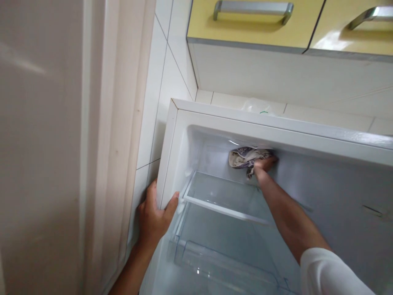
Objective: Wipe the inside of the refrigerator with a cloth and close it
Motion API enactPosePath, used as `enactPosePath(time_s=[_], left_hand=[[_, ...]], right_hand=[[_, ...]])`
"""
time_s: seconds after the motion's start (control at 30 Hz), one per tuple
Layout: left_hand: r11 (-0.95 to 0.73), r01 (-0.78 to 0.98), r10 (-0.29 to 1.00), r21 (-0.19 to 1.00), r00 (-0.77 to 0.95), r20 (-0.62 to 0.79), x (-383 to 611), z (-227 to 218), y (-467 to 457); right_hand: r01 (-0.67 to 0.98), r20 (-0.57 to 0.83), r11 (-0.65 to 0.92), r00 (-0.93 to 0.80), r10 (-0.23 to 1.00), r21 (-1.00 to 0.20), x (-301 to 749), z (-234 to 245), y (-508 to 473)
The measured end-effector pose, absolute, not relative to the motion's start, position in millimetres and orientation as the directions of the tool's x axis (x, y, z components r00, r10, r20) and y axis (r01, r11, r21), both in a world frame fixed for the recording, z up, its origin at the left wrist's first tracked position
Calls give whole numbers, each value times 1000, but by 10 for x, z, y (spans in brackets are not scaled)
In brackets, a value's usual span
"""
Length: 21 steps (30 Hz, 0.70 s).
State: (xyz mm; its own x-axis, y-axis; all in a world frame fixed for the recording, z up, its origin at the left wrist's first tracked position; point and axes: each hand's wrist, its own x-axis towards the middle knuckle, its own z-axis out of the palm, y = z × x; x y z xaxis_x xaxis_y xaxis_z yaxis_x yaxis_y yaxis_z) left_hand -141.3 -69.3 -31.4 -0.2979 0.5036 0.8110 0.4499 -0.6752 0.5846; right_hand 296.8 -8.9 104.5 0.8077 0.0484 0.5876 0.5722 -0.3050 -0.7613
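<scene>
Inside the top of an open white refrigerator (pixel 167 151), my right hand (pixel 265 163) presses a bunched patterned cloth (pixel 241 157) against the upper back wall. The cloth is pale with dark markings, and one end of it hangs down below my hand. My left hand (pixel 155 215) grips the refrigerator's left front edge, thumb on the inner side and fingers around the outside. Below the cloth sits a glass shelf (pixel 215 188) with a white front trim. The fingertips of my right hand are partly hidden by the cloth and the distance.
Lower in the refrigerator is a clear plastic drawer (pixel 227 262). Yellow cabinets (pixel 251 28) with metal handles hang above. A pale wooden door frame (pixel 116 123) and white wall tiles (pixel 175 78) stand on the left. A clear plastic bag (pixel 256 106) shows behind the refrigerator's top edge.
</scene>
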Motion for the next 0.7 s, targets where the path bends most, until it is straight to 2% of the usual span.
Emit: enactPosePath(time_s=[0.1,0.33,0.5,0.7], left_hand=[[-684,449,495,576,-295,817,-1408,-325,-677],[-672,462,499,579,-296,815,-1402,-349,-657],[-688,452,493,568,-283,823,-1404,-328,-684],[-692,460,484,556,-276,830,-1405,-347,-678]], right_hand=[[516,539,-324,842,22,-793,3021,970,-172],[574,555,-343,816,162,-744,2654,668,-25],[710,589,-280,697,409,-646,2180,492,219],[821,550,-58,431,715,-567,1362,395,790]])
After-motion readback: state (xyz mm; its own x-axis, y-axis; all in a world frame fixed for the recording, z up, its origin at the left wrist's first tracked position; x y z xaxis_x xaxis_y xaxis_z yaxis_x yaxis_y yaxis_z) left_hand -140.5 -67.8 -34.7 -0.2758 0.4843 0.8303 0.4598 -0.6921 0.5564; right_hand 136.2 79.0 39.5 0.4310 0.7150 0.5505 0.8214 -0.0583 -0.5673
